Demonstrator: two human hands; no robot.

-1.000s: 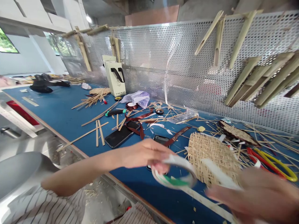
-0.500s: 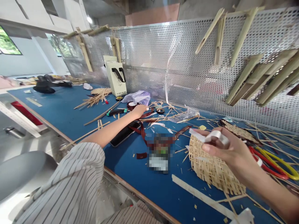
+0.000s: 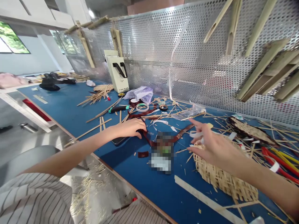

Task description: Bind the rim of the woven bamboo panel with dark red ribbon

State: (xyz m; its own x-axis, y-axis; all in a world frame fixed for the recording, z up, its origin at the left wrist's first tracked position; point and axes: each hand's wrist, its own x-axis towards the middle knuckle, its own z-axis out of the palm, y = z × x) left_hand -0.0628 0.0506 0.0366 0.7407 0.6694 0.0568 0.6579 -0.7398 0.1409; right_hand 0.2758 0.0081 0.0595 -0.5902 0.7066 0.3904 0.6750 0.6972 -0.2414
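My left hand is over the dark phone, beside the brown ribbon. Its thumb is apart from the curled fingers, and nothing shows between them. A clear-white tape roll lies just behind it. My right hand hovers above the woven bamboo piece with thumb and index finger spread. A curled white strip is held among its fingers, partly hidden by them.
A black tape roll, green-black cutter, purple-white plastic and paper bag are farther back. Red-handled scissors lie right. Bamboo strips are scattered; a perforated metal panel borders the table.
My left hand has come back toward me, and the clear-white tape roll now shows on the table behind it. My right hand's thumb and index finger have spread apart. The view has shifted.
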